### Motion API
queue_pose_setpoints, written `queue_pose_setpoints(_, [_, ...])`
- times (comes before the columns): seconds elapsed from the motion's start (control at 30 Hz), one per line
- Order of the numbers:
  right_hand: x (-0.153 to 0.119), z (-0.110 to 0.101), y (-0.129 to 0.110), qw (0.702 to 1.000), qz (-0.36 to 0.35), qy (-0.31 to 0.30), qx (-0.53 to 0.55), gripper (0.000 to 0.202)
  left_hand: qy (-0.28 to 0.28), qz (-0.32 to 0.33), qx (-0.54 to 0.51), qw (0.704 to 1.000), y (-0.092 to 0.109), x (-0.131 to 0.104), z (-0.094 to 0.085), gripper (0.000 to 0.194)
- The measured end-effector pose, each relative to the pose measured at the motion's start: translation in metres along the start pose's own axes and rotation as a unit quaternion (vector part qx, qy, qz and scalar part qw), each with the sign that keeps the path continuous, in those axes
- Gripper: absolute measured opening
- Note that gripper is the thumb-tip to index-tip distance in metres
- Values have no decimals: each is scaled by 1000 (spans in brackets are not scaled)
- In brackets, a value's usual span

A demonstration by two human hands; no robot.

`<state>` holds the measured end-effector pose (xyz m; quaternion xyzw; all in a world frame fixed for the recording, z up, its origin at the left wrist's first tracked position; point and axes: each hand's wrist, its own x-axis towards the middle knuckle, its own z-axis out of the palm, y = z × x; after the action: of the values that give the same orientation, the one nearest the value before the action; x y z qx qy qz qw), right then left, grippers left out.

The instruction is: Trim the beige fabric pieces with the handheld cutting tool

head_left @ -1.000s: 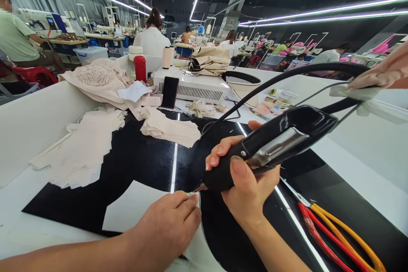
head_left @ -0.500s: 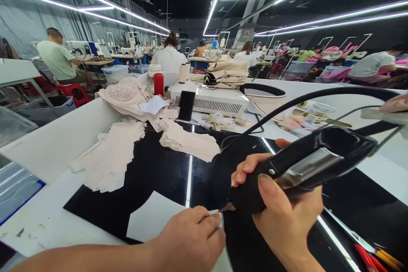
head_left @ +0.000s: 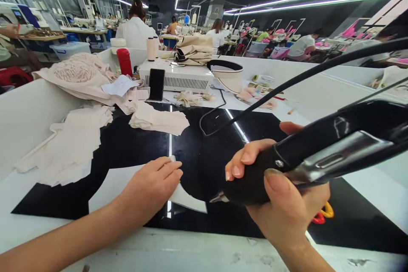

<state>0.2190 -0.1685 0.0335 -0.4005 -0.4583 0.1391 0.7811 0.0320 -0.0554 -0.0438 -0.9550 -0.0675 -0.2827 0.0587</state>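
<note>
My left hand [head_left: 156,182] lies on a white curved flat piece [head_left: 189,201], its fingers stretched out and pressing it to the black board [head_left: 204,161]. The thumb is hidden. In my right hand [head_left: 283,204] is a black corded hand tool [head_left: 318,144] with a metal lever along its side and a pointed metal tip. The fingers wrap round its dark grip. That tip points left, just past the right end of the white piece and apart from it. The tool's back end runs out of the view on the right.
Stacked pale fabric pieces [head_left: 73,144] and a second stack [head_left: 157,120] lie at the board's far left. Behind stand a phone [head_left: 157,85], a white vented box [head_left: 185,80] and a red bottle [head_left: 124,62]. A black cable [head_left: 274,93] crosses the board. Scissor handles [head_left: 327,210] show beside my right wrist.
My left hand has gone from pinching the white piece's edge at the tool tip to lying flat on it. The tip has come away from the piece. The view has swung right.
</note>
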Motion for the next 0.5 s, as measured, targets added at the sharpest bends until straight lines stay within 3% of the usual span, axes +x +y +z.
queue_pose_setpoints(0.23, [-9, 0, 2, 1000, -8, -1, 28, 47, 32, 66, -135, 988, 30, 4, -1, 22])
queue_pose_setpoints(0.5, [-12, -1, 7, 999, -9, -11, 45, 45, 10, 100, -129, 986, 25, 3, 9, 24])
